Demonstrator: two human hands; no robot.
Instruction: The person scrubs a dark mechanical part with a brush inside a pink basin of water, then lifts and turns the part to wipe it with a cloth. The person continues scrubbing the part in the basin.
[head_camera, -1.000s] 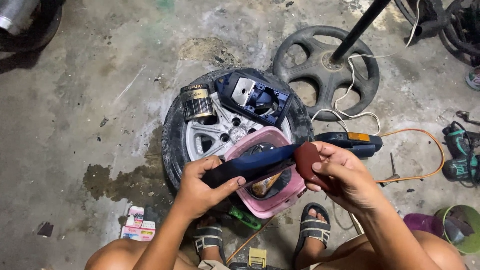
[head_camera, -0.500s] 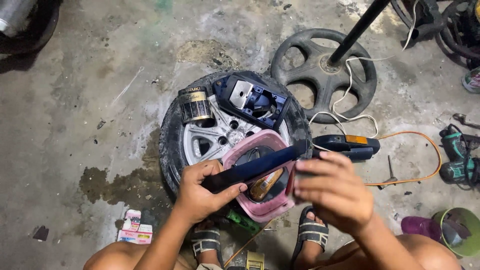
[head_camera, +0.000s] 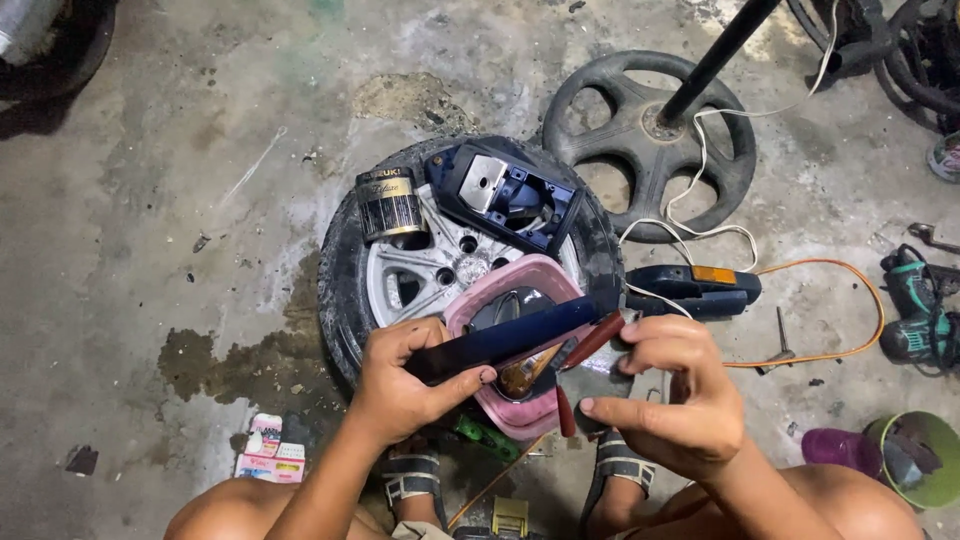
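Observation:
My left hand (head_camera: 405, 385) grips the lower end of a long dark blue plastic strip (head_camera: 520, 335), held slanting over a pink basin (head_camera: 480, 305). My right hand (head_camera: 675, 400) is at the strip's upper right end, closed on red-handled pliers (head_camera: 592, 342) whose handles stick out to the left below the strip. The basin rests on a grey alloy wheel with its tyre (head_camera: 350, 290) lying flat on the concrete floor. Inside the basin lie dark parts, mostly hidden by the strip and my hands.
On the wheel stand a black-and-gold can (head_camera: 388, 205) and a dark blue housing (head_camera: 505, 195). A dark blue part with an orange lens (head_camera: 695, 288), white and orange cables, a black wheel cover (head_camera: 645, 140) with a pole, a green drill (head_camera: 915, 310) and a green bowl (head_camera: 920, 455) lie nearby.
My right hand has dropped lower and turned palm down at the strip's right end, and the red handles now show beneath it. My left hand keeps its grip on the strip.

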